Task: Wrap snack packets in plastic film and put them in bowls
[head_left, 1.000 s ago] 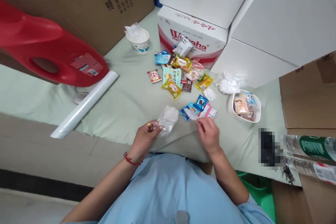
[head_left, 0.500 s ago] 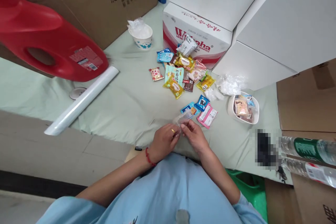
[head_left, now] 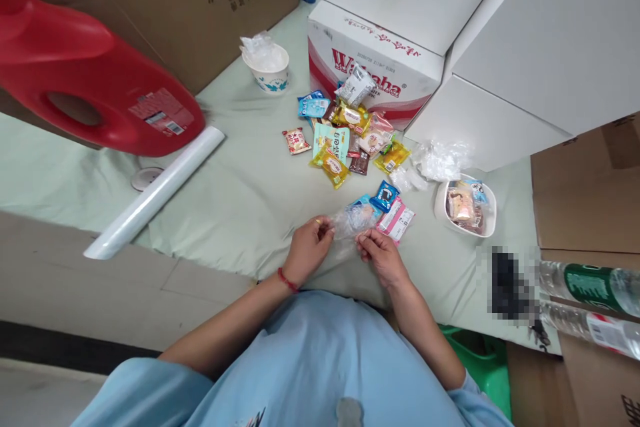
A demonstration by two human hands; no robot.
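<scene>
A clear plastic bag (head_left: 347,221) is stretched between my two hands near the table's front edge. My left hand (head_left: 311,245) pinches its left side, and my right hand (head_left: 381,255) pinches the right side with thumb and fingers. Just beyond the bag lie a dark blue snack packet (head_left: 385,195), a pink-and-white packet (head_left: 397,219) and a light blue packet (head_left: 364,201), which the bag partly covers. Farther back, several wrapped snacks (head_left: 332,141) are heaped against a white-and-red carton (head_left: 373,57).
On the right stands a white bowl (head_left: 440,217) holding snacks, with crumpled clear plastic (head_left: 440,160) behind it. A paper cup (head_left: 273,73) with plastic inside is at the back. To the left are a red jug (head_left: 115,80) and a white roll (head_left: 155,193). Bottles (head_left: 590,287) lie at the right edge.
My hands have moved apart, and the clear bag has spread out between them. It was bunched up close to the fingers before. The snacks and containers have stayed in place.
</scene>
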